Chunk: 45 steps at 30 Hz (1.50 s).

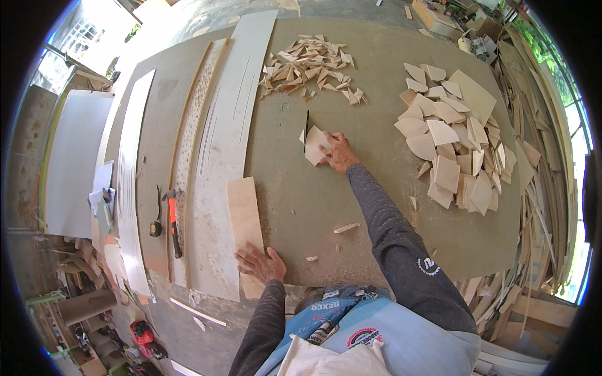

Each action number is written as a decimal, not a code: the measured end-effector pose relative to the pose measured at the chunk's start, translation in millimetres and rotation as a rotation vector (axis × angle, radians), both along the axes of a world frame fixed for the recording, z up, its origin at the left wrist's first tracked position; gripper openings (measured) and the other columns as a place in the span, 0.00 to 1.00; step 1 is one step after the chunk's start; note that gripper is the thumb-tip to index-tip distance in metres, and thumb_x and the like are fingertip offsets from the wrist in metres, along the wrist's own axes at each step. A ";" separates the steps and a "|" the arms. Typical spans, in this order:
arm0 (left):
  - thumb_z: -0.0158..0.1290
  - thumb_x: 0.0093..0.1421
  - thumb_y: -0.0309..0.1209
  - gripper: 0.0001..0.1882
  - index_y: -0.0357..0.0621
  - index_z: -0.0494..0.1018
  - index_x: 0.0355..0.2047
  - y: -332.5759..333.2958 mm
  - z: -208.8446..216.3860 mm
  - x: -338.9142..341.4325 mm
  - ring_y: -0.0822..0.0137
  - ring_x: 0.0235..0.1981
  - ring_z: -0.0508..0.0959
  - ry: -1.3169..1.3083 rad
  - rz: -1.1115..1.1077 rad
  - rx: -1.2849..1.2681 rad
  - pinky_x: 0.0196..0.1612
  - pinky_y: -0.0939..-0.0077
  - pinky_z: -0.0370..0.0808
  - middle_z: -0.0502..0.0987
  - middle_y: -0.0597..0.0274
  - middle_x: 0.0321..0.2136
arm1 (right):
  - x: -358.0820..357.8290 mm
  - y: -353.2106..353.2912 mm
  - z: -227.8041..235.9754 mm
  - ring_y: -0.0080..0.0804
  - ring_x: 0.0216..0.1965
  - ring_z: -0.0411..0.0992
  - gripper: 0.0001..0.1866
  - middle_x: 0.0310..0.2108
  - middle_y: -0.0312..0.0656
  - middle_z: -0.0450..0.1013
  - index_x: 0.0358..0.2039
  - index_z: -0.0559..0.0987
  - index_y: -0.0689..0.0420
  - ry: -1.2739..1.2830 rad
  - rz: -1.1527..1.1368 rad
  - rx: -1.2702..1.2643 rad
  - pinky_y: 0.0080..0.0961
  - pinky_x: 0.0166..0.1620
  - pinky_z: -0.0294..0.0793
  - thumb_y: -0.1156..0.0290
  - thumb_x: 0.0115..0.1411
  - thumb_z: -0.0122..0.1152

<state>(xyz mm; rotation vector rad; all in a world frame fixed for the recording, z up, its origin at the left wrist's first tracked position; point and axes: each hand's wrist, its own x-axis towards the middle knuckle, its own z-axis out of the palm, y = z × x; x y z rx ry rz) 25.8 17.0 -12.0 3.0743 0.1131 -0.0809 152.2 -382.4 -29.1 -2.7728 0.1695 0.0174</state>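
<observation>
Quite open, left hand (262,263) on plank (244,208)

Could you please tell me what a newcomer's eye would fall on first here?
Probably the big heap of curved-edged wood pieces on the table's right side, with a smaller heap of pointed offcuts at its far edge. Near the middle, the right hand holds a thin wood piece at a narrow black line. To the left, an orange-handled hammer stands out.

Left hand (263,263) hides part of board (242,207); sleeve (258,329) cut by lower edge.
</observation>
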 end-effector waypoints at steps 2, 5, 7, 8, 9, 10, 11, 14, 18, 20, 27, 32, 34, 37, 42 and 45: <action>0.50 0.66 0.44 0.44 0.43 0.41 0.75 0.9 -1.6 0.3 0.36 0.75 0.37 -0.001 -0.004 0.010 0.69 0.28 0.35 0.42 0.31 0.71 | -0.9 0.4 -2.4 0.45 0.64 0.55 0.27 0.70 0.45 0.59 0.55 0.83 0.43 -0.004 -0.010 -0.003 0.43 0.67 0.59 0.50 0.55 0.71; 0.50 0.66 0.44 0.44 0.44 0.41 0.75 1.0 -1.9 0.6 0.36 0.75 0.37 0.010 0.001 0.025 0.69 0.28 0.36 0.42 0.31 0.71 | -0.4 5.7 1.7 0.46 0.64 0.56 0.26 0.70 0.45 0.60 0.54 0.84 0.42 0.001 -0.039 -0.010 0.45 0.66 0.60 0.49 0.55 0.71; 0.50 0.66 0.44 0.44 0.44 0.41 0.75 0.5 0.7 -0.1 0.36 0.75 0.37 0.004 0.001 0.027 0.69 0.27 0.36 0.42 0.32 0.71 | -1.1 10.0 5.9 0.46 0.63 0.56 0.26 0.69 0.45 0.60 0.53 0.84 0.42 0.012 -0.061 -0.041 0.45 0.65 0.60 0.48 0.55 0.70; 0.50 0.66 0.44 0.44 0.44 0.41 0.75 0.5 0.2 -0.4 0.36 0.75 0.37 0.003 0.000 0.028 0.69 0.27 0.37 0.42 0.32 0.71 | -1.4 10.8 6.1 0.46 0.63 0.56 0.26 0.69 0.46 0.60 0.53 0.84 0.42 0.004 -0.068 -0.034 0.46 0.65 0.60 0.48 0.55 0.70; 0.50 0.66 0.44 0.44 0.44 0.41 0.75 0.8 -0.5 -0.7 0.37 0.75 0.37 0.002 0.000 0.029 0.69 0.28 0.37 0.42 0.32 0.71 | -1.8 11.8 7.1 0.46 0.63 0.56 0.26 0.69 0.46 0.60 0.53 0.85 0.42 -0.004 -0.075 -0.027 0.47 0.65 0.60 0.48 0.55 0.70; 0.50 0.66 0.44 0.44 0.44 0.41 0.75 0.8 -0.6 -0.6 0.37 0.75 0.37 0.000 -0.002 0.029 0.69 0.28 0.37 0.42 0.32 0.71 | -2.3 11.6 5.8 0.46 0.63 0.56 0.26 0.69 0.47 0.60 0.53 0.85 0.43 -0.013 -0.084 -0.021 0.47 0.64 0.60 0.47 0.56 0.70; 0.50 0.67 0.44 0.44 0.44 0.41 0.75 0.6 -0.2 -0.4 0.37 0.75 0.37 0.009 0.000 0.029 0.69 0.28 0.37 0.42 0.32 0.71 | -2.4 11.7 4.4 0.46 0.63 0.56 0.26 0.69 0.47 0.60 0.53 0.85 0.43 -0.014 -0.094 -0.024 0.47 0.65 0.60 0.48 0.55 0.70; 0.49 0.67 0.44 0.44 0.44 0.41 0.75 0.1 1.5 0.6 0.37 0.75 0.37 0.024 0.010 0.028 0.70 0.28 0.37 0.42 0.32 0.71 | -0.6 14.9 4.9 0.46 0.64 0.56 0.26 0.69 0.48 0.60 0.53 0.85 0.43 -0.013 -0.116 -0.017 0.48 0.65 0.59 0.48 0.55 0.71; 0.49 0.67 0.45 0.44 0.44 0.41 0.75 0.7 0.2 1.4 0.37 0.75 0.37 0.020 0.011 0.022 0.70 0.28 0.37 0.42 0.32 0.71 | 0.0 13.5 4.6 0.46 0.64 0.55 0.27 0.69 0.49 0.59 0.53 0.85 0.43 0.002 -0.114 0.017 0.48 0.66 0.57 0.49 0.53 0.72; 0.49 0.67 0.45 0.43 0.44 0.42 0.75 0.1 -0.4 1.5 0.37 0.75 0.37 0.016 0.008 0.025 0.70 0.28 0.36 0.42 0.32 0.72 | -1.8 11.0 1.3 0.46 0.64 0.55 0.27 0.69 0.48 0.60 0.53 0.85 0.43 -0.005 -0.093 0.022 0.47 0.66 0.56 0.49 0.53 0.72; 0.47 0.67 0.46 0.43 0.44 0.41 0.75 -0.9 1.5 1.1 0.38 0.75 0.36 0.033 0.016 0.033 0.70 0.29 0.35 0.41 0.34 0.72 | -5.2 9.7 -5.0 0.44 0.64 0.55 0.26 0.69 0.46 0.60 0.52 0.85 0.43 -0.036 -0.052 -0.022 0.47 0.64 0.57 0.50 0.53 0.72; 0.47 0.67 0.47 0.44 0.44 0.40 0.75 0.6 -0.9 -0.1 0.38 0.75 0.35 0.034 0.011 0.041 0.70 0.29 0.34 0.40 0.32 0.72 | -3.0 17.6 2.6 0.46 0.63 0.56 0.24 0.69 0.46 0.60 0.50 0.86 0.44 -0.024 -0.105 -0.004 0.48 0.63 0.58 0.51 0.53 0.72; 0.47 0.66 0.48 0.45 0.42 0.40 0.75 1.8 -0.5 1.1 0.36 0.75 0.33 0.063 0.013 0.032 0.70 0.28 0.34 0.38 0.31 0.72 | -2.8 19.6 9.0 0.46 0.63 0.56 0.23 0.68 0.46 0.60 0.49 0.86 0.45 0.005 -0.119 -0.003 0.49 0.64 0.58 0.51 0.53 0.73; 0.49 0.67 0.45 0.44 0.45 0.41 0.75 -1.9 3.4 1.0 0.38 0.75 0.36 0.041 0.027 0.017 0.70 0.29 0.36 0.41 0.33 0.72 | -0.6 19.5 5.1 0.46 0.63 0.56 0.23 0.68 0.47 0.60 0.48 0.87 0.46 -0.046 -0.157 0.040 0.51 0.63 0.57 0.52 0.52 0.74; 0.49 0.67 0.45 0.44 0.44 0.41 0.75 0.4 0.8 1.2 0.38 0.75 0.37 0.027 0.023 0.027 0.70 0.29 0.36 0.42 0.32 0.72 | 2.0 23.2 7.4 0.46 0.63 0.56 0.23 0.68 0.47 0.60 0.48 0.87 0.45 -0.028 -0.183 0.052 0.50 0.63 0.57 0.53 0.52 0.75; 0.49 0.67 0.45 0.44 0.44 0.42 0.75 -1.2 3.1 2.1 0.38 0.75 0.37 0.029 0.017 0.019 0.70 0.29 0.36 0.42 0.32 0.72 | -0.2 17.6 -0.3 0.45 0.63 0.56 0.24 0.68 0.47 0.60 0.49 0.86 0.44 -0.047 -0.150 0.035 0.49 0.63 0.56 0.53 0.51 0.75</action>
